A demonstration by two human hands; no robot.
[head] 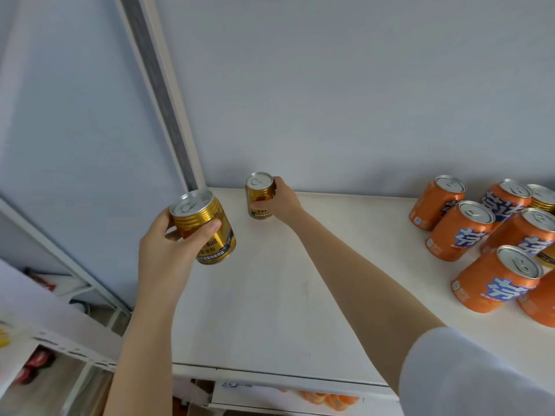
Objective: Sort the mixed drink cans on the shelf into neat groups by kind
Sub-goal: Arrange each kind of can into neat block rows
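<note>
The gold can (204, 228) in the left hand (168, 250) is held clear of the white shelf (270, 295), tilted so its long axis leans with the lid toward eleven o'clock and the base toward five. The left hand is wrapped round the can's upper half, thumb across the front, the other fingers hidden behind. A second gold can (259, 195) stands upright at the back of the shelf, near the wall, roughly at one o'clock from the held can. The right hand (282, 201) is closed round that can from its three o'clock side, fingertips showing on the label; whether the base fully rests on the shelf cannot be told, though it looks down. The coming move seems to turn on this relation: the standing can marks the start of a gold group, and the free spot just beside it on its nine o'clock side lies straight up-frame from the held can, so the left hand is the nearer one to fill it. The can would need to be brought upright before it goes down. Well apart, at three o'clock, the orange cans (459, 231) crowd the right end of the shelf, with at least two more gold cans (543, 199) mixed among them, so the sorting looks only just begun.
</note>
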